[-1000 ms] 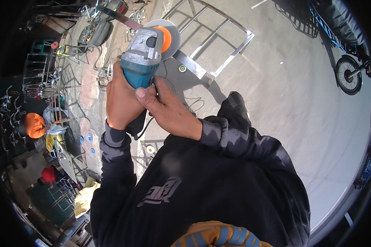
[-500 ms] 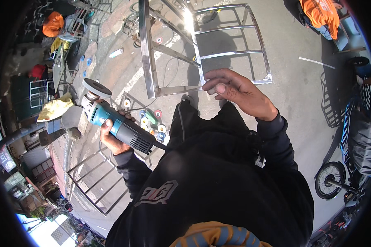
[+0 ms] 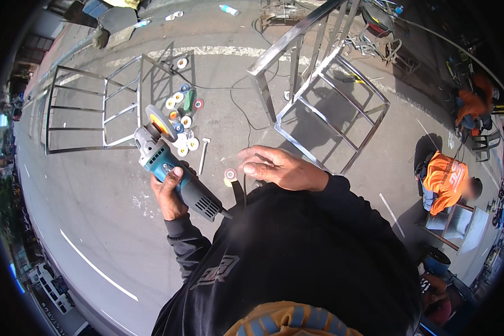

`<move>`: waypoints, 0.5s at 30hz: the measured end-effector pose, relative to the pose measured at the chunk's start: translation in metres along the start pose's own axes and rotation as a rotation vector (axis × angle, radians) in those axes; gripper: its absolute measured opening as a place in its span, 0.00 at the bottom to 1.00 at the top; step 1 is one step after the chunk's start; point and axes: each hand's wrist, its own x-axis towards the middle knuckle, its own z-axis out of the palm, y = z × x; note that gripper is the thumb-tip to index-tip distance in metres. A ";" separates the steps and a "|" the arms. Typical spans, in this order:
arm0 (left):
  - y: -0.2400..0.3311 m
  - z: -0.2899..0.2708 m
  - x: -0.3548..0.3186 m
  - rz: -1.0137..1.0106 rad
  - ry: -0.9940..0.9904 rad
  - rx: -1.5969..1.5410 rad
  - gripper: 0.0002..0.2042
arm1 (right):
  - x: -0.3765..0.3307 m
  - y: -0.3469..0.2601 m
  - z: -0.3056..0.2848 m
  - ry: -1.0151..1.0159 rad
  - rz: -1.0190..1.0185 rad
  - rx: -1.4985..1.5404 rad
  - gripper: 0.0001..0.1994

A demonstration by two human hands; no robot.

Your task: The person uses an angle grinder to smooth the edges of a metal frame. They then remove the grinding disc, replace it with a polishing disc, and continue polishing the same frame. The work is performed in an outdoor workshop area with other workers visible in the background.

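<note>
My left hand (image 3: 169, 193) grips a teal and black angle grinder (image 3: 161, 162) by its body, thumb across the casing. The grinder's round disc (image 3: 161, 123) points up and away, touching nothing, with orange showing on its underside. My right hand (image 3: 283, 168) is held out in front of my body, empty, its fingers stretched out. Just beyond it stands a shiny welded metal frame (image 3: 300, 147) with several crossbars. From the grinder's rear end a dark cord leads toward my body.
Several polishing wheels and discs (image 3: 178, 97) lie on the pavement beside a hammer (image 3: 204, 154). A second metal frame (image 3: 104, 112) stands at the left. Cables cross the ground. At the right a person in an orange shirt (image 3: 443, 176) bends over a metal piece.
My view and body have turned left, so the shiny frame now sits farther right and the second frame is fully in view. My left hand keeps hold of the grinder; my right hand has come nearer it.
</note>
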 end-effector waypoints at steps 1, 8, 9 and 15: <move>-0.005 0.002 -0.012 -0.011 0.019 -0.029 0.25 | 0.005 0.004 0.011 -0.061 -0.021 0.001 0.27; 0.007 0.034 -0.069 0.108 0.155 0.211 0.28 | 0.019 0.025 0.072 -0.043 -0.325 -0.117 0.36; 0.010 0.043 -0.079 0.148 0.188 0.294 0.29 | 0.016 0.025 0.072 -0.032 -0.350 -0.136 0.36; 0.004 0.118 -0.087 0.253 0.203 0.860 0.37 | -0.012 -0.001 0.021 -0.065 -0.137 -0.049 0.45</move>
